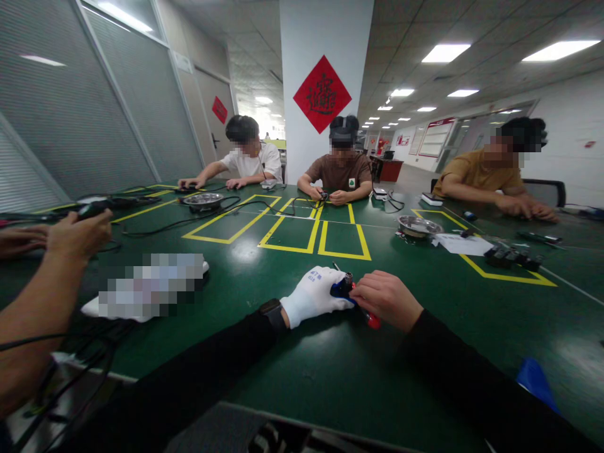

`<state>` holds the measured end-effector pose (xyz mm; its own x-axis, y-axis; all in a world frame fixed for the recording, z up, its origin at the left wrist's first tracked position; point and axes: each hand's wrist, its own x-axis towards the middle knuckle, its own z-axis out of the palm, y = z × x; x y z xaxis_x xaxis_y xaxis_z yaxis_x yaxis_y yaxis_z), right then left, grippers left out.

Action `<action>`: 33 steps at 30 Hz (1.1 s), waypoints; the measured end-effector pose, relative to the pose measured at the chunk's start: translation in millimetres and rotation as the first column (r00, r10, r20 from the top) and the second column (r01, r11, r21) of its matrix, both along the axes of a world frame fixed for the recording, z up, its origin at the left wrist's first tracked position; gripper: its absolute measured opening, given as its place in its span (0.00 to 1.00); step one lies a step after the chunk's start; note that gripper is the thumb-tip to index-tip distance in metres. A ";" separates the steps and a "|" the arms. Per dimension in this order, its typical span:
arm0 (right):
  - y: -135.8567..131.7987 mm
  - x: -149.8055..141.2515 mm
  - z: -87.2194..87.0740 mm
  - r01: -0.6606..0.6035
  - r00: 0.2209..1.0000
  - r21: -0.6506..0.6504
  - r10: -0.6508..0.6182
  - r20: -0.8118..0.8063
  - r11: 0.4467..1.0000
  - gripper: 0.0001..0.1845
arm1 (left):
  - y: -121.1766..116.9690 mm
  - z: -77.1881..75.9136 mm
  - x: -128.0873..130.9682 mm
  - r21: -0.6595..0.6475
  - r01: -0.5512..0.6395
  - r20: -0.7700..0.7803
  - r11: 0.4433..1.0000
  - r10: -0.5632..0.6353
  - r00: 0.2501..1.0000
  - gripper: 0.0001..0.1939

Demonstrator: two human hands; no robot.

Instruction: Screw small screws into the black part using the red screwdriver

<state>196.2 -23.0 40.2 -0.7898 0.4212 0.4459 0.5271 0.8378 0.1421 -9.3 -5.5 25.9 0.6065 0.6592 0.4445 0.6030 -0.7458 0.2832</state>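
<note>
My left hand (pixel 318 292) wears a white work glove with a blue palm. Its fingers are wrapped round a small dark part with a shiny metal top (pixel 349 277). Just right of it, my bare right hand (pixel 384 299) is closed in a pinch against that part. What its fingertips hold is hidden. A red rounded handle end (pixel 372 321) shows below the right fingers; the rest of that tool is covered. A thin metal tip (pixel 335 266) sticks up behind the glove.
Yellow tape outlines (pixel 315 242) mark the green table (pixel 292 365). Metal bowls (pixel 419 226) (pixel 204 201), white paper (pixel 461 244) and dark parts (pixel 512 257) lie farther off. A white pack (pixel 146 289) sits left, beside a co-worker's hands (pixel 78 236). Several other people sit around.
</note>
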 end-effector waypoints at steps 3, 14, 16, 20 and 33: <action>-0.3 1.4 -1.2 0.015 0.996 -0.060 -0.020 -0.087 0.998 0.06 | 1.6 0.9 -1.1 -0.001 0.011 -0.034 1.000 -0.011 0.999 0.18; -2.8 14.1 8.2 0.188 0.982 -0.320 -0.187 0.033 0.929 0.16 | 3.6 0.8 -7.7 -0.051 0.018 0.091 0.999 -0.013 0.996 0.44; -2.5 14.3 6.6 0.189 0.982 -0.345 -0.171 0.084 0.919 0.19 | 5.3 2.5 -13.1 -0.071 0.040 0.232 0.997 -0.023 0.973 0.39; -3.8 14.0 6.7 0.207 0.978 -0.371 -0.182 0.103 0.905 0.22 | 15.7 2.7 -20.5 -0.165 0.047 0.614 0.985 0.065 0.787 0.28; -1.6 18.8 -0.6 0.189 0.982 -0.503 -0.172 0.080 0.844 0.21 | 55.9 -18.5 -38.0 -0.615 -0.200 0.604 0.763 0.619 0.503 0.37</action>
<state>214.9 -24.6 39.6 -0.6873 0.7182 0.1088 0.6786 0.6882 -0.2565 -47.3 50.4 7.4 -0.2009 0.9617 0.1864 0.2147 -0.1425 0.9662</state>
